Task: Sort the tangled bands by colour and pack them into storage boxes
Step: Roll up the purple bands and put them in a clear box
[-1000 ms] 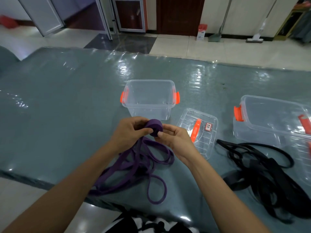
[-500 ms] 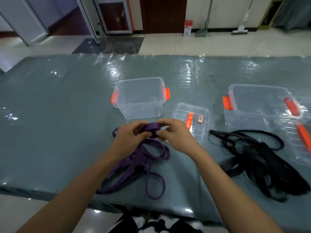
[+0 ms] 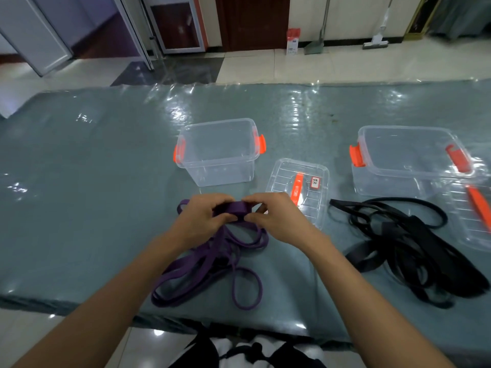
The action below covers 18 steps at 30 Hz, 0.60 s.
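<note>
Both fingers (image 3: pixel 225 217) around purple band (image 3: pixel 233 209)

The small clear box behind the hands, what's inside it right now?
Nothing shows inside the small box; the table shows through its clear walls. Its lid lies beside it. Both hands hold a purple band in front, hiding none of the box.

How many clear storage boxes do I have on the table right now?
2. A small storage box stands open just beyond the hands, its lid lying to its right. A larger box sits at the right, behind the black bands. More could be out of frame.
</note>
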Tool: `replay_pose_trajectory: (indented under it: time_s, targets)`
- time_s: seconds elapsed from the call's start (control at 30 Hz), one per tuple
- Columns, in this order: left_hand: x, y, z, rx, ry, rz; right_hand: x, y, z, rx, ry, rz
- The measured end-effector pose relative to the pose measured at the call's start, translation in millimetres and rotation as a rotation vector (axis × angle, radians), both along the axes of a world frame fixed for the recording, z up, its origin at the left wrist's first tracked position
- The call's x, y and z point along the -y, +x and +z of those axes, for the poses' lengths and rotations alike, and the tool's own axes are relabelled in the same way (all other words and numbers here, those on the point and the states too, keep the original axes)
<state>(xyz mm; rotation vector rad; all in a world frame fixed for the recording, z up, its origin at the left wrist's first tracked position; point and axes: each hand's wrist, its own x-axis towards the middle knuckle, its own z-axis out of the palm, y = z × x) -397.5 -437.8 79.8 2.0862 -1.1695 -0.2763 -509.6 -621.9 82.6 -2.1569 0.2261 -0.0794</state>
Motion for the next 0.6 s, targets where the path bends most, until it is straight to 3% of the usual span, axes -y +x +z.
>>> replay_pose_trajectory:
  time_s: [0.13,0.2,0.33,0.43,0.5,0.6]
  targets:
    - [2,-4,1,-0.049,-0.040,0.025,2,0,0,0.011,-0.002,0.000]
    - [2,-7,0,-0.167,-0.092,0.075,1,1,-4,0.043,-0.002,-0.034]
    - [-1,-8,-3,-0.418,-0.199,0.162,-2,1,-14,0.054,0.256,-0.114]
    - [0,-6,-3,-0.414,-0.175,0.171,-8,-2,-17,0.060,0.430,-0.134]
    - [0,-7,-1,-0.380,-0.149,0.159,-11,-4,-18,0.083,0.324,-0.146]
    - [-2,-8,2,-0.173,-0.076,0.088,-9,-6,-14,0.132,-0.086,-0.033]
